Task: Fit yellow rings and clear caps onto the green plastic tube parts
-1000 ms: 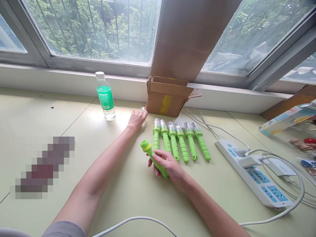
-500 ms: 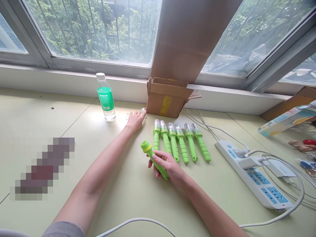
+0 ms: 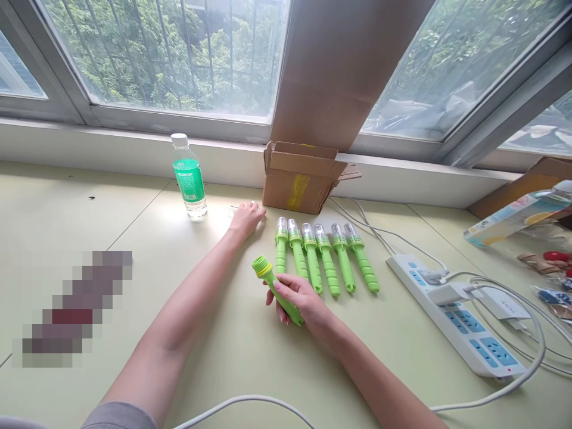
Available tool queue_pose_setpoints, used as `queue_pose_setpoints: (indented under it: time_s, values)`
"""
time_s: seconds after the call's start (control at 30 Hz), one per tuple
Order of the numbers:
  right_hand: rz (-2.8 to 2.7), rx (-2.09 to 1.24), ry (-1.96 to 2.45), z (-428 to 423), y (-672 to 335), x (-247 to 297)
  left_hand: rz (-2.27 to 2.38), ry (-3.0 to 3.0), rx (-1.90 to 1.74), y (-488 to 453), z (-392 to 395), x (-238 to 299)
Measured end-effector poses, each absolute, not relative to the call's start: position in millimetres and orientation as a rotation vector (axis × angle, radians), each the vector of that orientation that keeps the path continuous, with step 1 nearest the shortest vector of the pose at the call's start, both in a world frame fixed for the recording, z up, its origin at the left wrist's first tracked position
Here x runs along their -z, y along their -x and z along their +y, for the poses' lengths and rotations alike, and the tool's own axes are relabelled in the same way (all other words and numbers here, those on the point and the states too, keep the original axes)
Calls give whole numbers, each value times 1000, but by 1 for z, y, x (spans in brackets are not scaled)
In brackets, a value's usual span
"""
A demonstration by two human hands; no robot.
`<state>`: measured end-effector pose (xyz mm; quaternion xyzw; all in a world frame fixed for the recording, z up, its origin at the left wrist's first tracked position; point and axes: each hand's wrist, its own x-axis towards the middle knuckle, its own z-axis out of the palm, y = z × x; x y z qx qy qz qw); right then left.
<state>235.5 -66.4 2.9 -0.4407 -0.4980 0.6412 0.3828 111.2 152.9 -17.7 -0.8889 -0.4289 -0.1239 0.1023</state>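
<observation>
My right hand (image 3: 297, 298) is wrapped around a green flashlight body (image 3: 268, 273), tilted, its bare threaded end with a yellow ring pointing up and left. My left hand (image 3: 248, 219) reaches forward to the table beside the cardboard box, fingers curled down; whatever lies under the fingertips is hidden. A small clear piece (image 3: 233, 211) lies just left of that hand. Past my right hand, several green flashlights (image 3: 329, 262) with clear ribbed caps lie side by side in a row, caps toward the window.
A cardboard box (image 3: 290, 190) stands against the window ledge. Left of it is a water bottle (image 3: 190, 185) with a green label. A white power strip (image 3: 456, 322) with plugs and cables lies at right, near a packaged box (image 3: 513, 217). A blurred patch covers something at left.
My left hand's fingers have curled over the small white thing that showed at their tips. My right hand holds the flashlight body almost still.
</observation>
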Motion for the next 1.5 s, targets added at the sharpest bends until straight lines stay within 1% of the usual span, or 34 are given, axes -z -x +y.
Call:
queue_pose_setpoints:
  time_s: [0.2, 0.43, 0.57, 0.73, 0.93, 1.03, 1.27, 1.4, 1.5]
  values:
    - [-1269, -1639, 1127, -67, -235, -4, -1234, 2628, 375, -103, 132, 12]
    - [-1272, -1626, 1151, -68, -235, -6, -1218, 2591, 429, -68, 89, 4]
    - [-1269, -1634, 1166, -68, -234, -8, -1283, 2583, 887, -44, 61, -1]
    - [-1289, -1611, 1196, -68, -234, -7, -1554, 2536, 1465, -26, 28, 0]
    - [-1346, -1541, 1207, -69, -232, -5, -1713, 2546, 1939, -25, 13, -4]
    - [-1385, -1435, 1206, -72, -229, -3, -1767, 2589, 2095, -26, 11, -8]
    - [-1512, -1063, 1286, -79, -222, 3, -1895, 2637, 2353, -21, 10, -17]
    - [-1566, -955, 1330, -79, -223, 5, -1931, 2660, 2490, -17, 12, -20]
    - [-1598, -909, 1353, -79, -224, 8, -1941, 2741, 2516, -16, 12, -21]
